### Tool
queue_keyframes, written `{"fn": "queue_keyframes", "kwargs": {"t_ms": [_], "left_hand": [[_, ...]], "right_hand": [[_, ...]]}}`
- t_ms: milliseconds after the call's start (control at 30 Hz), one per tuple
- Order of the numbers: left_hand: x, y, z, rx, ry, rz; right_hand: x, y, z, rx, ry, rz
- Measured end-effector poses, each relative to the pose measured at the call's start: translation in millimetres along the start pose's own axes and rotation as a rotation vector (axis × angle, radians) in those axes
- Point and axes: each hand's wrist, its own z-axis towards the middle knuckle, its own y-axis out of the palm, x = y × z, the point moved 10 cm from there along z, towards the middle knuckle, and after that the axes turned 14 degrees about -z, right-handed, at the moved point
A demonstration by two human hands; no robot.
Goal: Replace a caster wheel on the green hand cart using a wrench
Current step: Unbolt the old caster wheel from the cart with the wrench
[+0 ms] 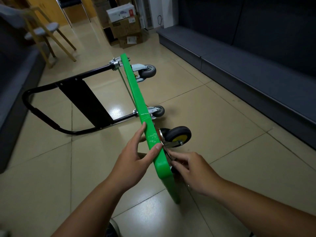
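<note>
— Where was the cart?
— Stood on edge on the tiled floor [213,103]. Green hand cart [135,93] ran its long axis away from both hands, deck rim uppermost, black folding handle [51,106] lying flat to the left-hand side.

— And the left hand?
— Left hand [136,158] rested on the green rim, fingers stretched open along the near face, thumb hooked over the top. Steadied the deck; clasped nothing else.

— The right one?
— Right hand [191,170] sat just past the rim on the underside, fingers pinched together around something thin and metallic right against the deck. Looked like a wrench or a bolt end; too hidden behind the rim and fingers to tell which.

— Where did the wheel lie from there?
— Caster wheel [178,136], black tyre with yellow hub, stuck out just beyond and above the right fingertips. Its silver mounting bracket [171,144] touched the deck right beside those fingertips. Nearer the right hand than the left by a clear margin, the left kept off by the deck between.

— The other casters?
— Two smaller grey casters [148,71] [159,111] farther along the same underside, well apart from both hands.

— Judgement on the step?
— Probably working a fastener at the bracket plate. Whether loosening or tightening, impossible to tell. Next turn would likely depend on reaching flat along the underside, parallel to the deck.
</note>
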Motion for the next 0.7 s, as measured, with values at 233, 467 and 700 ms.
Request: {"fn": "queue_keyframes", "kwargs": {"t_ms": [233,467,700], "left_hand": [[-1,-4,2,-0.013,-0.022,0.004],[1,-3,4,-0.014,-0.018,0.024],[2,-2,3,-0.004,-0.012,0.031]], "right_hand": [[3,0,-1,-0.008,-0.136,-0.383],[22,-42,-17,-0.083,0.266,-0.163],[-30,-50,4,-0.075,0.28,-0.023]]}}
